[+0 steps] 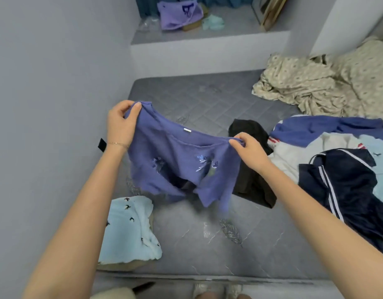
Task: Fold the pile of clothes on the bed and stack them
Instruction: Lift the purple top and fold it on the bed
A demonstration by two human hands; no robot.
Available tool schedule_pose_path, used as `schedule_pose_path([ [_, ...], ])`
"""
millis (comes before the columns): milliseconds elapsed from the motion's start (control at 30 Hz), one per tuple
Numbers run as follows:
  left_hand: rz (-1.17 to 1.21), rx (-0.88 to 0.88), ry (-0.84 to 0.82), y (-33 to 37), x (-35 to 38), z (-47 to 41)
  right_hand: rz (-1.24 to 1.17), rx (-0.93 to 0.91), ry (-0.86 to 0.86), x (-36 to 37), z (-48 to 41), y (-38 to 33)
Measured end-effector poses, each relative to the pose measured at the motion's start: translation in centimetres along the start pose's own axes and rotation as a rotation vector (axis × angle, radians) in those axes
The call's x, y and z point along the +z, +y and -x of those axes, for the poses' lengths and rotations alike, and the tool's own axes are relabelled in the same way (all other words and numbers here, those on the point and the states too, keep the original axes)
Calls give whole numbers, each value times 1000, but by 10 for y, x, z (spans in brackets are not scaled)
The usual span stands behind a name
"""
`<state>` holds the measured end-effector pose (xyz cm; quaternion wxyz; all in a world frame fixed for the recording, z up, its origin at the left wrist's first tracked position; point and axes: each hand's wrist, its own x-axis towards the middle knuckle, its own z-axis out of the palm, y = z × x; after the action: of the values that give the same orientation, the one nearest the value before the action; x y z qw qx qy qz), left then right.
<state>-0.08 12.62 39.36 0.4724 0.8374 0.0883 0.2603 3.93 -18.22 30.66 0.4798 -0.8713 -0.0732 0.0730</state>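
A purple-blue knit top (175, 160) with embroidered leaves hangs in the air over the grey mattress (207, 100). My left hand (121, 121) pinches one shoulder of it and my right hand (248, 147) pinches the other, so the neckline sags between them. Its hem trails down to the mattress. A folded light-blue garment (128, 229) with small bird prints lies at the mattress's near left corner. To the right sits the unfolded pile: a black garment (251, 182), a navy piece with white stripes (345, 186), white cloth (294, 154) and a blue piece (320, 128).
A crumpled beige patterned sheet (315, 87) fills the far right of the bed. A grey wall (56, 83) runs along the left. Behind the bed a ledge (207, 39) carries a lilac bag (179, 16) and a picture frame (268, 11).
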Motion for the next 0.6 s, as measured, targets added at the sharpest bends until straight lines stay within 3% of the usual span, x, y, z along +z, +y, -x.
schedule_pose_path([
  [167,28,51,77,44,-29,-15,-193,-2,193,-41,-4,-63],
  [300,64,74,132,73,-40,-19,-259,-183,330,-66,2,-105],
  [600,146,186,242,136,-66,-20,-258,-491,438,-133,14,-186],
])
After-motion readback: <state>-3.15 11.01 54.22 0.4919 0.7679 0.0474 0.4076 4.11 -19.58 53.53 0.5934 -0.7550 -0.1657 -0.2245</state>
